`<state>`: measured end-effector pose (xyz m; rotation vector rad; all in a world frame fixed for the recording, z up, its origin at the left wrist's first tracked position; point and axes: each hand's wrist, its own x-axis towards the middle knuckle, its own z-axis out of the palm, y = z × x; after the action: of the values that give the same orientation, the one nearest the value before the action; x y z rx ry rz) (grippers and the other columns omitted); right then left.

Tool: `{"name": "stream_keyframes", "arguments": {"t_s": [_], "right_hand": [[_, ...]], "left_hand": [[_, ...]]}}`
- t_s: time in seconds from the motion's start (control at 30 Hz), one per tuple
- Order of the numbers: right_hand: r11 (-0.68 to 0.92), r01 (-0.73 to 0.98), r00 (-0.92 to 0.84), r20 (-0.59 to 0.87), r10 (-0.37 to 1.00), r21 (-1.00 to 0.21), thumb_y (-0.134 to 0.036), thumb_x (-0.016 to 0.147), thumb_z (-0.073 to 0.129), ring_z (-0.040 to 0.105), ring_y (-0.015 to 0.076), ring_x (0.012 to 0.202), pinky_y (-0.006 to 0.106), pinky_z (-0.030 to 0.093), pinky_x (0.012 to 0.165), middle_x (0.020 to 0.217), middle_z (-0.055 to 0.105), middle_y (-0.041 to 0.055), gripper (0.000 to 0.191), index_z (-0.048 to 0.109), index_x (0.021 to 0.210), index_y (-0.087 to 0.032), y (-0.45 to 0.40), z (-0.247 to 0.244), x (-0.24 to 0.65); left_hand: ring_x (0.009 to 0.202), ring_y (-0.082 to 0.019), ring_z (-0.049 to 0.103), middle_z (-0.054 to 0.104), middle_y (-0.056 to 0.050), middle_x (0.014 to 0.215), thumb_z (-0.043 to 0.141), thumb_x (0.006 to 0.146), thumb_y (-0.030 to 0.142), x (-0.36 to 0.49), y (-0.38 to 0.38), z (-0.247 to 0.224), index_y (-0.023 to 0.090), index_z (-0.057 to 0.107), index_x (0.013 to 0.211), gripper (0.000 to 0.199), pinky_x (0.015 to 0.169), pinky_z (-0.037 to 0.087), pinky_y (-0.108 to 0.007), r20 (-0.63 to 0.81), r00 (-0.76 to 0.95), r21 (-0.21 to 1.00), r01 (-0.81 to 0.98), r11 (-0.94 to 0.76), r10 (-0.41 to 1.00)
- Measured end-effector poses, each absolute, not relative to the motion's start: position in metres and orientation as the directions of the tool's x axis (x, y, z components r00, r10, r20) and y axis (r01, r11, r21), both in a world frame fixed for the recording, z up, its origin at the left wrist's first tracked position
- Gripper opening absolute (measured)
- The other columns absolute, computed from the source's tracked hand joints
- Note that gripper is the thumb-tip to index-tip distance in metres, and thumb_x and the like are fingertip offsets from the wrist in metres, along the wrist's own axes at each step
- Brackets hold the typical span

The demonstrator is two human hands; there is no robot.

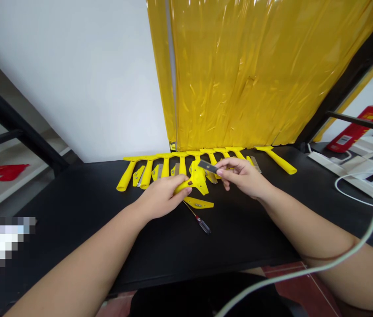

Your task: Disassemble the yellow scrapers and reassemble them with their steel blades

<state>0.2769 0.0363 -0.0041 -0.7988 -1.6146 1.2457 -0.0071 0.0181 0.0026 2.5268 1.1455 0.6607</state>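
We have the left hand (165, 193) wrapped around the handle of a yellow scraper body (200, 181) above the desk (246, 237), while the right hand (244, 177) pinches a thin dark metal strip (208, 166) by its near end, just beside the scraper's head. With so little of the strip between thumb and fingers, we judge that it could twist or slip out if knocked against the yellow plastic, and if its long edge is sharp, a slip could nick a finger. The loose yellow plate (199, 203) lies just below the left hand with small metal fittings on it; a brush of the wrist could shift it, and any fitting not fixed down might come off and be hard to find on the black surface. The screwdriver (202, 224) lies near it and could roll if nudged, and reaching too far back might disturb the row of yellow scraper handles (129, 176). We would also mind the pale cable (361, 240) that crosses our view of the right forearm, in case it snags. As for what we cannot make out: the left fingers cover much of the handle, the screwdriver's tip is lost near that hand, the right hand hides pieces behind it, and we cannot tell whether the strip touches the head or only overlaps it in our view.
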Motion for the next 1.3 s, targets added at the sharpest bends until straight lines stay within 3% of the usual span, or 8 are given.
{"name": "stream_keyframes", "arguments": {"t_s": [0.17, 0.37, 0.6, 0.8, 0.97, 1.03, 1.13, 1.3], "right_hand": [[0.230, -0.130, -0.356, 0.262, 0.897, -0.965, -0.035, 0.080, 0.087, 0.062, 0.0114, 0.064, 0.031, 0.056, 0.068, 0.081, 0.066, -0.0021, 0.029, 0.067, 0.096, -0.021, 0.034, 0.000, 0.277], [0.091, -0.240, -0.384, 0.181, 0.905, -0.966, -0.031, 0.079, 0.088, 0.066, 0.0116, 0.078, 0.031, 0.062, 0.080, 0.087, 0.063, -0.0022, 0.030, 0.064, 0.093, -0.020, 0.033, 0.000, 0.277], [0.099, -0.038, -0.564, 0.103, 0.819, -0.994, -0.043, 0.097, 0.071, 0.069, 0.0155, 0.080, 0.028, 0.067, 0.054, 0.088, 0.059, -0.0016, 0.027, 0.057, 0.104, -0.022, 0.030, -0.005, 0.275], [0.147, -0.011, -0.580, 0.126, 0.805, -0.989, -0.041, 0.102, 0.064, 0.067, 0.0109, 0.064, 0.025, 0.066, 0.052, 0.084, 0.053, -0.0057, 0.027, 0.051, 0.118, -0.025, 0.030, -0.008, 0.273], [0.116, -0.061, -0.560, 0.131, 0.818, -0.991, -0.033, 0.092, 0.077, 0.071, 0.0118, 0.071, 0.029, 0.068, 0.063, 0.095, 0.059, -0.0045, 0.046, 0.047, 0.125, -0.026, 0.032, -0.011, 0.273], [0.122, -0.090, -0.548, 0.151, 0.822, -0.988, -0.029, 0.087, 0.082, 0.070, 0.0110, 0.074, 0.027, 0.066, 0.066, 0.096, 0.062, -0.0040, 0.050, 0.048, 0.124, -0.025, 0.033, -0.013, 0.273], [0.107, -0.063, -0.527, 0.124, 0.841, -0.992, -0.028, 0.084, 0.086, 0.067, 0.0088, 0.072, 0.022, 0.062, 0.066, 0.087, 0.064, -0.0042, 0.040, 0.056, 0.110, -0.020, 0.035, -0.013, 0.273], [0.093, 0.010, -0.550, 0.073, 0.832, -0.996, -0.038, 0.089, 0.080, 0.064, 0.0075, 0.065, 0.022, 0.061, 0.063, 0.081, 0.063, -0.0049, 0.029, 0.060, 0.097, -0.018, 0.033, -0.009, 0.273]], "left_hand": [[0.072, -0.021, 0.063, 0.068, -0.002, 0.081, 0.054, 0.104, 0.043, -0.008, 0.018, 0.003, 0.025, 0.064, 0.097, 0.022, 0.061, 0.037, -0.030, 0.277, 0.574, 0.416, 0.652, -0.634, 0.771], [0.080, -0.023, 0.068, 0.073, -0.004, 0.093, 0.054, 0.105, 0.041, -0.008, 0.018, 0.001, 0.026, 0.065, 0.103, 0.019, 0.066, 0.041, -0.031, 0.298, 0.601, 0.421, 0.615, -0.667, 0.741], [0.084, -0.022, 0.067, 0.072, -0.004, 0.099, 0.044, 0.108, 0.046, -0.003, 0.012, 0.010, 0.023, 0.061, 0.106, 0.029, 0.073, 0.046, -0.034, 0.174, 0.633, 0.363, 0.671, -0.647, 0.754], [0.080, -0.020, 0.064, 0.068, -0.003, 0.092, 0.042, 0.108, 0.047, -0.001, 0.009, 0.013, 0.023, 0.059, 0.102, 0.030, 0.069, 0.044, -0.032, 0.112, 0.654, 0.333, 0.685, -0.648, 0.748], [0.082, -0.022, 0.065, 0.068, -0.004, 0.093, 0.041, 0.109, 0.048, 0.001, 0.008, 0.014, 0.022, 0.060, 0.105, 0.032, 0.071, 0.045, -0.033, 0.059, 0.668, 0.320, 0.691, -0.648, 0.742], [0.081, -0.022, 0.065, 0.068, -0.004, 0.093, 0.040, 0.109, 0.048, 0.001, 0.008, 0.015, 0.022, 0.060, 0.106, 0.033, 0.071, 0.045, -0.033, 0.052, 0.667, 0.319, 0.695, -0.645, 0.744], [0.085, -0.023, 0.066, 0.070, -0.004, 0.097, 0.040, 0.109, 0.049, 0.001, 0.009, 0.014, 0.022, 0.061, 0.110, 0.034, 0.073, 0.047, -0.035, 0.045, 0.660, 0.316, 0.703, -0.637, 0.750], [0.087, -0.024, 0.068, 0.071, -0.005, 0.100, 0.040, 0.109, 0.048, 0.001, 0.008, 0.014, 0.022, 0.061, 0.114, 0.034, 0.074, 0.048, -0.035, 0.036, 0.658, 0.315, 0.706, -0.634, 0.752]]}}
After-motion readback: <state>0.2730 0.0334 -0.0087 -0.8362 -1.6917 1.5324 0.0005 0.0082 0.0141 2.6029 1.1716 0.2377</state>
